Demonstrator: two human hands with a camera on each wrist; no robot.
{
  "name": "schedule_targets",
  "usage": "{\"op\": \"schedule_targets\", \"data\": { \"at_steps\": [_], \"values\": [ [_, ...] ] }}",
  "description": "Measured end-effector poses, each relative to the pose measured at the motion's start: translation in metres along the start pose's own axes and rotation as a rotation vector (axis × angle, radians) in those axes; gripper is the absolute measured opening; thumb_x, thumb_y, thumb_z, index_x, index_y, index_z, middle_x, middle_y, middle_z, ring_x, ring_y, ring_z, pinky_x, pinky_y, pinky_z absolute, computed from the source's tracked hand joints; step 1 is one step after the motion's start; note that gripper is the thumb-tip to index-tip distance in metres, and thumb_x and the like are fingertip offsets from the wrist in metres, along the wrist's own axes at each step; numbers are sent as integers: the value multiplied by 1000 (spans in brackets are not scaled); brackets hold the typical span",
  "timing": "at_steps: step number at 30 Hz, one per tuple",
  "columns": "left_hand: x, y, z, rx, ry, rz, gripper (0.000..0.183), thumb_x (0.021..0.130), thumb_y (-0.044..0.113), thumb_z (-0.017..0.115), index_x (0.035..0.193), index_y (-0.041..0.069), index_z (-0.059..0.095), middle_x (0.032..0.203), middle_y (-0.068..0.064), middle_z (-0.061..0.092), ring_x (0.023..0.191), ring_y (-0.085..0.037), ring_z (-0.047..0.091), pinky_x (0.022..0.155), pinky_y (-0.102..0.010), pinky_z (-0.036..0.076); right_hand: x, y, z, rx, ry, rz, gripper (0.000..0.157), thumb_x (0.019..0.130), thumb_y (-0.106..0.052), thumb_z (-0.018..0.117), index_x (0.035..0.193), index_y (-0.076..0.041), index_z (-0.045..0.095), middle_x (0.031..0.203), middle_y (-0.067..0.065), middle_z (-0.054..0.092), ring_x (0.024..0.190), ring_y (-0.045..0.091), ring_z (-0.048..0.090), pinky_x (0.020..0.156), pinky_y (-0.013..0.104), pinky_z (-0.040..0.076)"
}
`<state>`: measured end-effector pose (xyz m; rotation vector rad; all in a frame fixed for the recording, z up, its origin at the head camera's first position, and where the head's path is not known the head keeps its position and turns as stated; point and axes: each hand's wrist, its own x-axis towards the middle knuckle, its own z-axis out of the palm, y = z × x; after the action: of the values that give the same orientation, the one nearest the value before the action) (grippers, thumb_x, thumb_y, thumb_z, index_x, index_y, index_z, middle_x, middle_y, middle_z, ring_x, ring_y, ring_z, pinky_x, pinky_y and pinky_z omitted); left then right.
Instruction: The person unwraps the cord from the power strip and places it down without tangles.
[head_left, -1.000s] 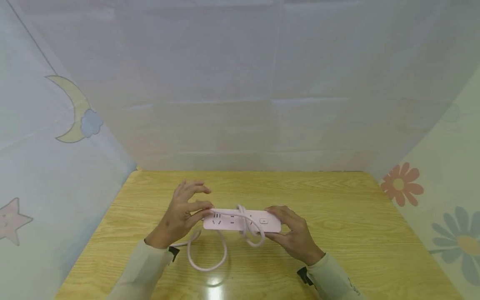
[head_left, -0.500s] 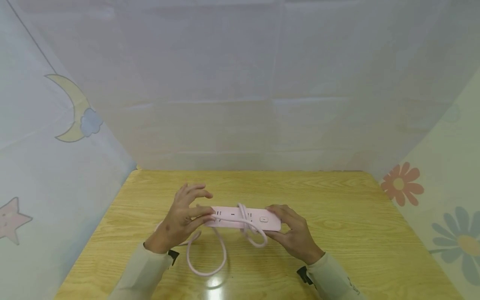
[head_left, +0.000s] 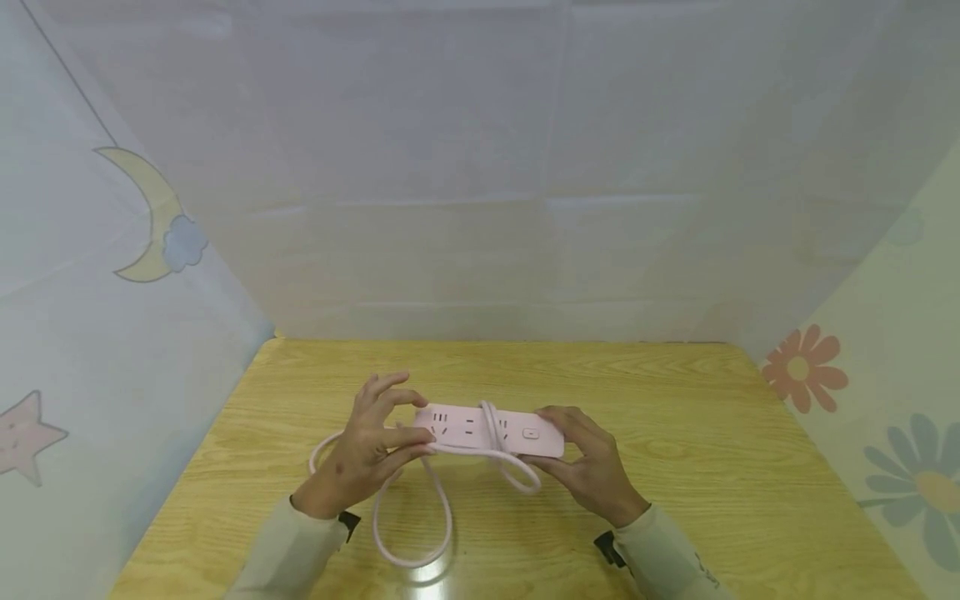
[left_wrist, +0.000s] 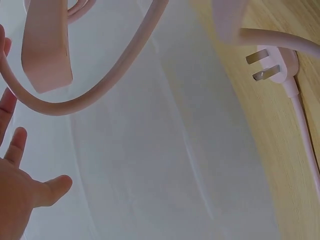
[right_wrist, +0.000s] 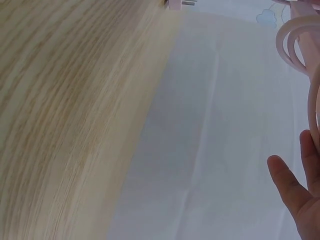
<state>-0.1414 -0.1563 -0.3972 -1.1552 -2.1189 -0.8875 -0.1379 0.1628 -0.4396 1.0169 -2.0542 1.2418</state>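
Observation:
A pink power strip (head_left: pixel 453 427) is held out over the table by both hands. Its socket face and switch show in the head view. The left hand (head_left: pixel 367 450) pinches the strip's pink cord (head_left: pixel 412 564) at the left end, thumb and index together, other fingers raised. The right hand (head_left: pixel 592 462) grips the switch end, thumb below and fingers above. One turn of cord wraps the strip's middle, and slack loops hang below. In the left wrist view, the strip's end (left_wrist: pixel 47 50) appears above the spread fingers, and the two-pin plug (left_wrist: pixel 285 62) lies on the wood.
The wood-grain table (head_left: pixel 660 400) spreads around both hands. A pale sheet (head_left: pixel 480 258) rises behind it, with printed side sheets carrying a moon (head_left: pixel 153 217) on the left and flowers (head_left: pixel 806 368) on the right.
The left hand has brought the cord from across the socket face down to the front edge. The strip's face has tipped further into view, and the hanging loop reaches lower.

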Motion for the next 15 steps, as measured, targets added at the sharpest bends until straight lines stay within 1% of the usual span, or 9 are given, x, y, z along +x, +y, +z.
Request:
{"op": "schedule_targets", "data": {
  "at_steps": [2,7,9,15],
  "values": [
    [-1,0,1,-4,5,1,34,96,42,58,83,18,79,114,-7,59,130,-39,41,113,-65,18,0,1,0,-9,5,1,53,87,-30,76,123,6,62,113,19,65,98,27,66,81,20,56],
    [-5,2,2,-10,6,-2,34,96,41,59,83,17,80,108,-4,58,128,-36,42,110,-69,19,-1,2,-1,-27,8,25,52,90,-36,72,123,4,63,113,16,65,100,23,65,81,18,55],
    [-8,3,3,-15,3,-5,34,96,41,59,85,16,80,106,-2,58,128,-35,43,111,-69,18,0,2,-2,-32,9,32,52,91,-37,70,123,3,63,113,15,65,100,22,65,80,18,55],
    [-15,3,4,-5,1,-8,33,96,40,59,87,16,80,99,3,60,126,-33,46,109,-71,19,0,1,-3,-38,5,61,54,91,-40,69,123,3,63,114,15,65,100,23,65,79,19,55]
  ]
}}
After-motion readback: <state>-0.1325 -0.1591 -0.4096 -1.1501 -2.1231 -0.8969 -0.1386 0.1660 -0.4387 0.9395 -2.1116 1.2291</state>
